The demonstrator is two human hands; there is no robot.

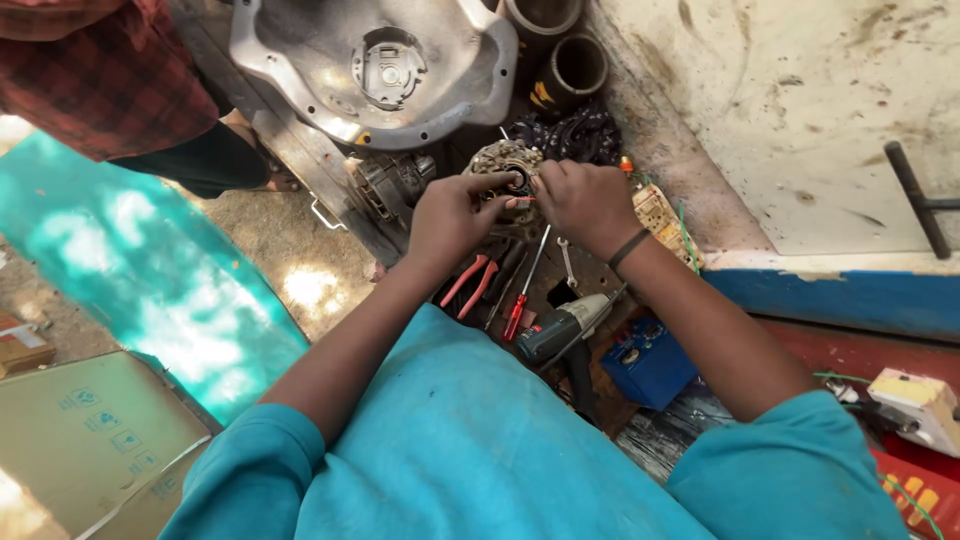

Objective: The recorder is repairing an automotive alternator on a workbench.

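1. Starting at the far left of the frame, a flat cardboard box (85,440) lies in the lower left corner. Above it a turquoise sheet (130,270) spreads over the sandy ground. In the upper left corner another person in a red checked shirt (90,70) stands or crouches; the hands of this person do not show.

2. At the upper middle, a big grey metal housing (375,70) lies with its open side up. Two dark pipe ends (565,45) stand just to its right.

3. The left hand (455,215) is in the middle of the frame. Its fingers are bent and pinch the left edge of a round alternator part (505,165).

4. The alternator part sits just above both hands, between them, with its round hole facing the camera. Both hands are equally near; each touches it from its own side.

5. The right hand (585,205) is closed on the right edge of the same part, the fingertips near the hole. A dark band is on the wrist.

6. Below the hands, tools lie on the dark bench: red-handled pliers (470,285), a red-handled screwdriver (520,300) with its long axis running from upper right down to lower left, and a small spanner (568,265). A grey power drill (565,325) lies lower, just beside them.

7. A blue box (650,365) is at the lower middle right; what is inside I cannot tell.

8. At the right, a stained white wall (800,110) with a blue stripe below it, and a white socket block (920,405) near the lower right edge.
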